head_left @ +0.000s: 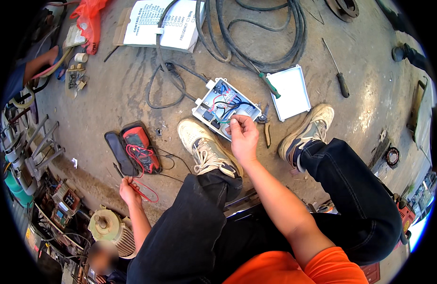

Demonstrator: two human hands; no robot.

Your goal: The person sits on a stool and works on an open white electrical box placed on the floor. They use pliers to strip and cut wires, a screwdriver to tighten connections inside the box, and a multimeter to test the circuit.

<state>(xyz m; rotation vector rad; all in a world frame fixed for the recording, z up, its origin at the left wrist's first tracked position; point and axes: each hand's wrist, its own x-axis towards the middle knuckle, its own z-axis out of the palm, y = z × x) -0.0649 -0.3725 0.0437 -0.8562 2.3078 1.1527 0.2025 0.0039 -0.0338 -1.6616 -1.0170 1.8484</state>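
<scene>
An open grey-white control box [250, 110] with coloured wires and terminals inside lies on the floor by my left shoe. At its near edge my right hand [244, 137] pinches a thin wire [229, 121] between thumb and fingertips. Off to the left, my left hand [130, 190] is closed round the test probes [142, 193], one red and one black. Their leads run to a red multimeter [137, 138] resting in its open black case [120, 154]. Pliers [267, 132] lie at the box's right corner.
The box's white lid [290, 94] carries a green screwdriver [270, 86]; another screwdriver [341, 83] lies farther right. Coiled black cable [299, 38] and a white carton [164, 23] are at the back. An electric motor [112, 232] stands lower left. Another person's arm [41, 64] shows far left.
</scene>
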